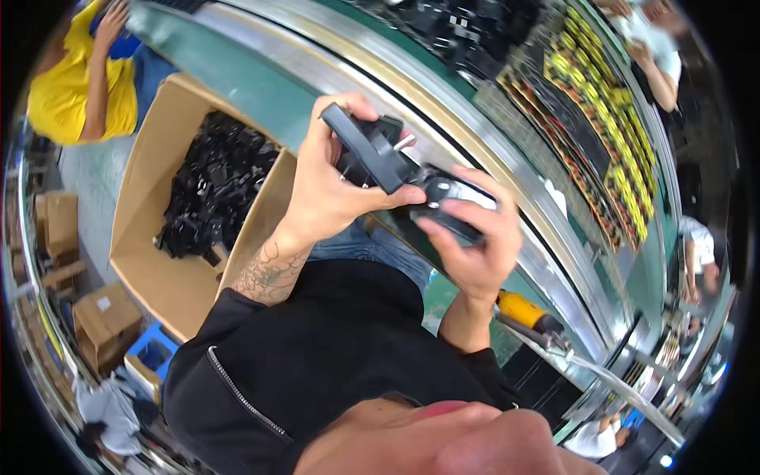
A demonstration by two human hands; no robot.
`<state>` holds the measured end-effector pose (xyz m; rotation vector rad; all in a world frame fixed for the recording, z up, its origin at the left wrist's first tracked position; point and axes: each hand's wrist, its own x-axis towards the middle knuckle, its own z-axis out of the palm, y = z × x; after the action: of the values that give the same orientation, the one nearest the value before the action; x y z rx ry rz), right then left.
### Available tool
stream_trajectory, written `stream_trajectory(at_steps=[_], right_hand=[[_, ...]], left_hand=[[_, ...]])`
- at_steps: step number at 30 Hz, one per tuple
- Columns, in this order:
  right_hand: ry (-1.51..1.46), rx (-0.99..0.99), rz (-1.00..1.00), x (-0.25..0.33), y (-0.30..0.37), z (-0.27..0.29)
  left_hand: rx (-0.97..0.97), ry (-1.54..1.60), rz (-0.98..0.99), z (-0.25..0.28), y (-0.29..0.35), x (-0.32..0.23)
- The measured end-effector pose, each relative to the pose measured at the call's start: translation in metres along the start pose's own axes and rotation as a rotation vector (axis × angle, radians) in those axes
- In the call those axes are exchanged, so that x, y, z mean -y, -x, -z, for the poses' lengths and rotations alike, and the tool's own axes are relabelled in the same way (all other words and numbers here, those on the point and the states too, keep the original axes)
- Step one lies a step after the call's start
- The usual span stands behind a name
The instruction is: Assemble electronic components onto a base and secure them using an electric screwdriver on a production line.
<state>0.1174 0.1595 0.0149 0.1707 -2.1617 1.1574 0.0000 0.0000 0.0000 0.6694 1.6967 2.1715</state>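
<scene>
In front of my chest, over the edge of the work line, my left hand (313, 194) is closed around a black plastic piece with metal pins (372, 154). It looks like a plug housing, its flat plate tilted upward. Close against it on the right, my right hand (487, 241) grips a rounded black plastic part (447, 207) with a glossy top, fingers on its upper side and thumb near its lower edge. The two parts almost meet or touch; I cannot tell whether they are joined. My left thumb reaches across toward the gap between them.
Left of me, an open cardboard box (146, 229) holds many small black parts (218, 186). A metal-edged line (546, 229) runs diagonally past, with rows of yellow-topped components (633, 166) beyond. A yellow and black tool (522, 310) lies by my right forearm. A person in yellow (87, 95) works upper left.
</scene>
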Motion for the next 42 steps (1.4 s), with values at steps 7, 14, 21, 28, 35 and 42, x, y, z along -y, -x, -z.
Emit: stream_trajectory(at_steps=[7, 14, 21, 28, 35, 42], right_hand=[[0.376, -0.488, -0.277, -0.038, 0.039, 0.037], [0.834, -0.181, -0.51, -0.027, 0.031, 0.021], [0.6, -0.256, -0.155, -0.011, 0.01, 0.025], [0.286, -0.447, -0.288, -0.028, 0.019, 0.062], [0.331, -0.403, -0.678, -0.037, 0.041, 0.098], [0.441, -0.238, -0.54, -0.049, 0.034, 0.096]], left_hand=[[0.035, 0.198, -0.054, -0.052, -0.04, 0.019], [-0.031, 0.289, -0.022, -0.055, -0.041, 0.029], [-0.008, 0.378, 0.071, -0.07, -0.028, 0.02], [0.252, -0.234, 0.016, -0.052, -0.045, -0.004], [0.204, -1.121, -0.004, -0.052, -0.049, -0.009], [0.379, -1.282, -0.123, -0.047, -0.048, -0.031]])
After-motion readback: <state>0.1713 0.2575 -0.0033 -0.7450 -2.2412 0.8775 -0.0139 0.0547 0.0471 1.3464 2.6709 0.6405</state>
